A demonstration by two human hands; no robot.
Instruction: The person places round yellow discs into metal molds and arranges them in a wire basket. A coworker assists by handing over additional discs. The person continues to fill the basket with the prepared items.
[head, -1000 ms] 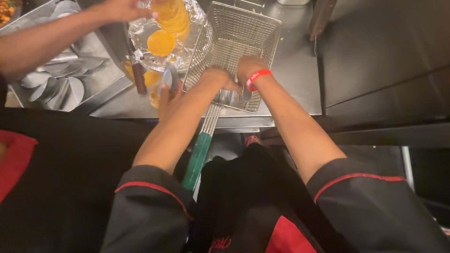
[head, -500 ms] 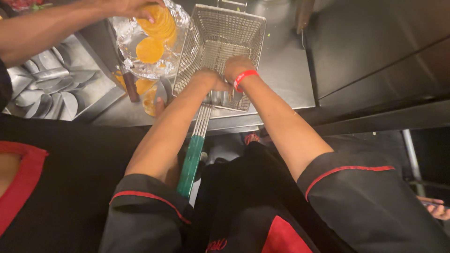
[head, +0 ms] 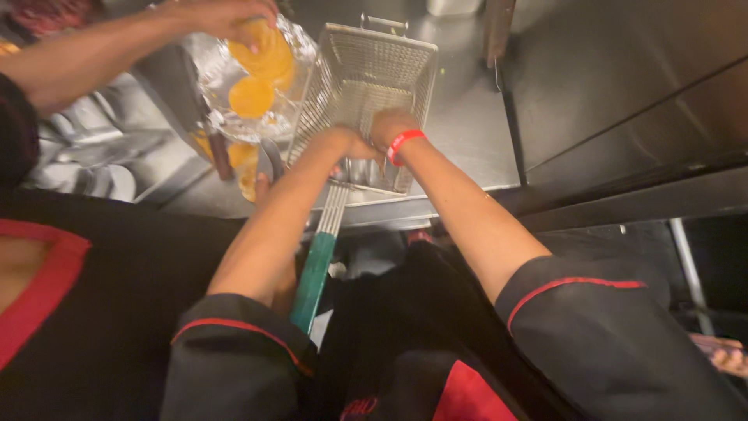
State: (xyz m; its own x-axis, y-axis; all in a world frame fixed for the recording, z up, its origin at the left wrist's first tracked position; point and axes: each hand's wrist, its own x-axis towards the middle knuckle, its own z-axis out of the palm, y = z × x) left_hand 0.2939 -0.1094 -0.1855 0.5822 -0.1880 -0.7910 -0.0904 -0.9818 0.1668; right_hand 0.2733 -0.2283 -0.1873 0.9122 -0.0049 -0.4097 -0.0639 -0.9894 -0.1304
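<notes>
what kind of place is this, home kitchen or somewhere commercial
Most likely a commercial kitchen. Both hands, left hand and right hand, are at a wire fryer basket with a green handle, which sits on a stainless steel counter. Beside it, a co-worker's hand reaches into a foil-lined tray of round orange pieces.

Left hand [head: 348,145] and right hand [head: 387,127]: both reach over the near wall of the wire fryer basket [head: 366,86]. The fingertips lie behind the mesh, so it cannot be told what they touch or whether they grip anything.

Basket handle [head: 315,273]: the green grip runs down between the forearms — its lower end is hidden behind the left sleeve.

Co-worker's hand [head: 222,14]: cut off by the top edge; the fingers cover part of the orange discs [head: 253,93].

Foil-lined container [head: 234,86]: motion-blurred, and its near rim is hidden behind the left forearm.

Metal utensils [head: 101,175] at left — too blurred to identify.
</notes>
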